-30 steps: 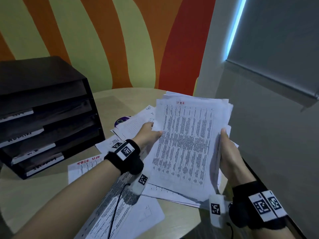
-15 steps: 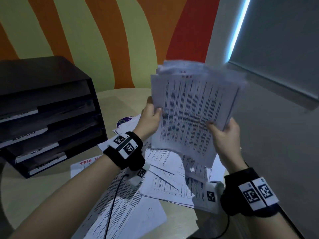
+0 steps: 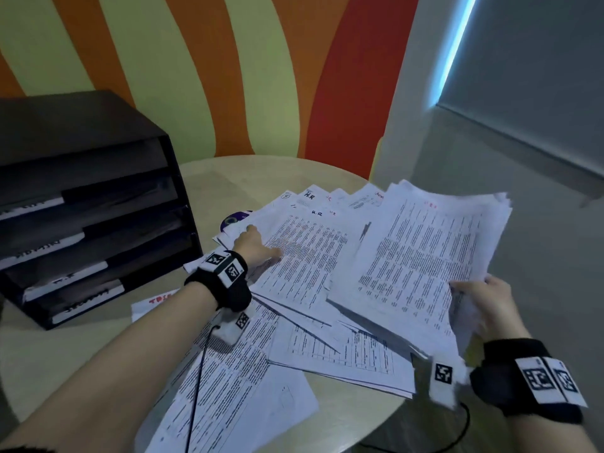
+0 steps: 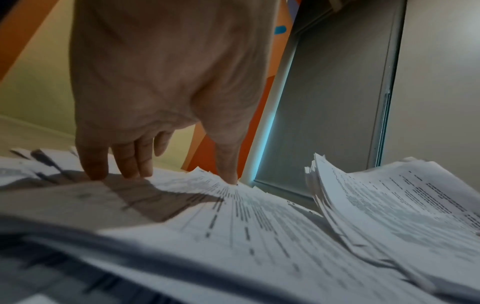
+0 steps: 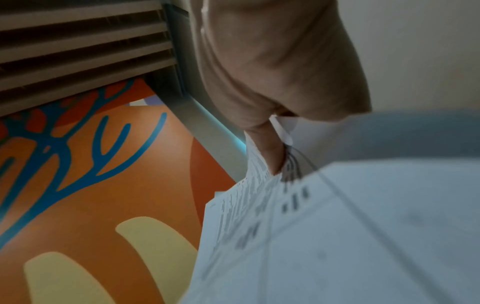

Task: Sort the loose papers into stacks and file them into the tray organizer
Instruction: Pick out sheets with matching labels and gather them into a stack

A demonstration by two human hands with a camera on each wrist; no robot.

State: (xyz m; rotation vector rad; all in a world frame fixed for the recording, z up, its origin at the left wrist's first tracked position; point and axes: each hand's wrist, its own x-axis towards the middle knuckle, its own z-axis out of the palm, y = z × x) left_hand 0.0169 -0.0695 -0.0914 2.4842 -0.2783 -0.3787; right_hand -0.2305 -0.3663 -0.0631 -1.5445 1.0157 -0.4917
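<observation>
1. Two hands worked: the right hand (image 3: 490, 308) pinched a thick paper stack (image 3: 421, 256) by its near edge, above the surface (image 3: 343, 416).
2. Farther, the left hand (image 3: 256, 246), fingers spread, pressed loose papers (image 3: 304, 256); sliding sheets singly seemed wise.
3. Farthest left stood the tray organizer (image 3: 98, 223).

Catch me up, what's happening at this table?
A person is sorting printed papers on a round table. The right hand grips a thick stack by its near edge, lifted off the table. The left hand presses with straight fingers on sheets fanned across the table. The black tray organizer stands to the left, not being touched.
</observation>
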